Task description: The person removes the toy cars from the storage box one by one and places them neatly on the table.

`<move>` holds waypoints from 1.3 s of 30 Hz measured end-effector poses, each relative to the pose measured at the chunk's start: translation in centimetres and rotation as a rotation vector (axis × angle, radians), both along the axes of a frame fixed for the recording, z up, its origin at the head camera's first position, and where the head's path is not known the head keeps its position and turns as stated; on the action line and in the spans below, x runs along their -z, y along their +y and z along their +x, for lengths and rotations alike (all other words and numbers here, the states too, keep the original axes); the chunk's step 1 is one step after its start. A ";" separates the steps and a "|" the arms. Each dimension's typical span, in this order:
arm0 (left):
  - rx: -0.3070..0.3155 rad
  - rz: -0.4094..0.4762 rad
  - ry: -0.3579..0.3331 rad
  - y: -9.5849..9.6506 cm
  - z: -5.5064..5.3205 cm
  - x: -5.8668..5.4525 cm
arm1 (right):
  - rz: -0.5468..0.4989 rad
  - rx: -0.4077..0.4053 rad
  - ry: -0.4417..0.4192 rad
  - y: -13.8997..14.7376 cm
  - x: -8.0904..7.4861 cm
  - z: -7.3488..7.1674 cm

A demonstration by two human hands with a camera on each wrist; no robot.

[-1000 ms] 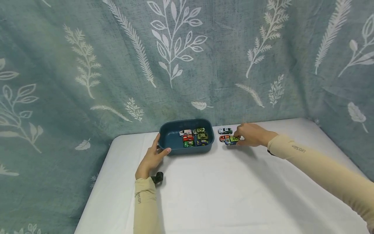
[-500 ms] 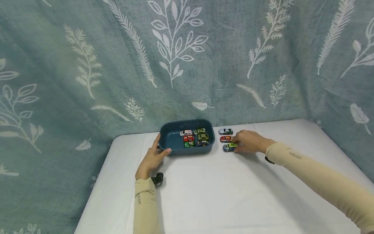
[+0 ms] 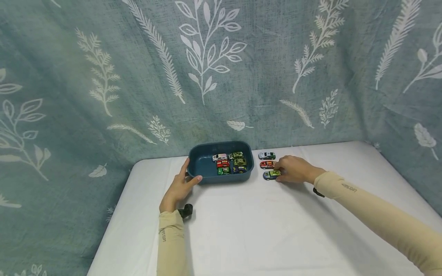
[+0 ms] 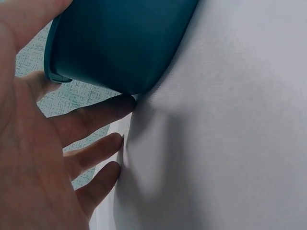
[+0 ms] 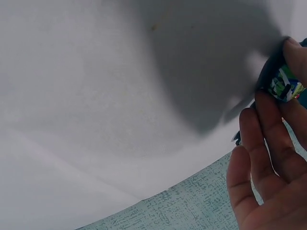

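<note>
A dark blue plastic bin stands at the back of the table with several toy cars inside, toward its right half. My left hand rests on its left end, thumb at the front and fingers along the side; the left wrist view shows fairly straight, spread fingers beside the bin's corner. Right of the bin, my right hand pinches a green and blue toy car on the table. The right wrist view shows that toy car partly hidden between thumb and fingers.
Behind the held car, an orange-red toy car and a white and green toy car lie on the white-covered table. A green leaf-patterned curtain hangs right behind the table.
My right hand has moved the green and blue toy car toward the front, off the orange-red one, so the three outside cars stand in a column. The left hand and bin keep their place.
</note>
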State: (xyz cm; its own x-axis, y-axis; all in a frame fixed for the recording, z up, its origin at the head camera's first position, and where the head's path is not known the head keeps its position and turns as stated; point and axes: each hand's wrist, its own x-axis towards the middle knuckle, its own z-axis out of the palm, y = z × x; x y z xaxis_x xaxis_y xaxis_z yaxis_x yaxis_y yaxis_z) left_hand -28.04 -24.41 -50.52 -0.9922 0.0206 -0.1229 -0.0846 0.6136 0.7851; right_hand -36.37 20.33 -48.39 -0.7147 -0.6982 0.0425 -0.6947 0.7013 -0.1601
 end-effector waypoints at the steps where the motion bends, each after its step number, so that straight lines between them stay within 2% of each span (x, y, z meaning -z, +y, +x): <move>1: -0.001 0.000 0.000 0.0 0.0 0.0 | -0.005 -0.003 0.007 0.0 0.0 0.0; 4: 0.002 0.002 0.013 -0.1 0.0 0.0 | -0.020 -0.007 -0.009 0.0 0.0 -0.2; 8: 0.000 -0.003 0.013 -0.4 0.2 0.1 | -0.030 -0.013 -0.081 -0.3 -0.7 -0.4; 11: 0.000 -0.008 0.008 -0.6 0.4 0.1 | -0.048 -0.002 -0.137 -0.5 -1.8 -0.7; 15: -0.011 -0.018 0.013 -0.8 0.3 0.1 | -0.118 0.007 -0.162 -1.2 -4.0 -1.3; 20: -0.015 -0.018 0.005 -1.0 0.1 0.3 | -0.176 0.025 -0.132 -2.8 -6.0 -2.5; 25: -0.004 -0.014 -0.001 -1.1 0.0 0.5 | -0.163 0.032 -0.102 -5.4 -6.5 -3.4; 29: -0.001 -0.020 0.007 -1.2 0.0 0.2 | -0.158 0.024 -0.121 -8.3 -6.9 -4.1; 35: 0.016 0.008 0.025 -0.9 -0.2 0.0 | -0.157 -0.033 -0.110 -12.4 -7.7 -5.0; 39: 0.025 0.020 0.024 -0.4 -0.2 0.2 | -0.101 -0.090 -0.086 -14.3 -7.4 -5.4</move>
State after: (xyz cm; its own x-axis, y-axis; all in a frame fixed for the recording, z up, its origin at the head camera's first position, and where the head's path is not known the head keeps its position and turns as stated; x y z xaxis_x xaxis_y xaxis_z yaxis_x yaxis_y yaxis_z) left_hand -28.23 -24.79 -50.71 -0.9940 0.0478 -0.0986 -0.0504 0.5994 0.7989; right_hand -41.81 6.04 -40.98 -0.6537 -0.7546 0.0576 -0.7345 0.6143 -0.2883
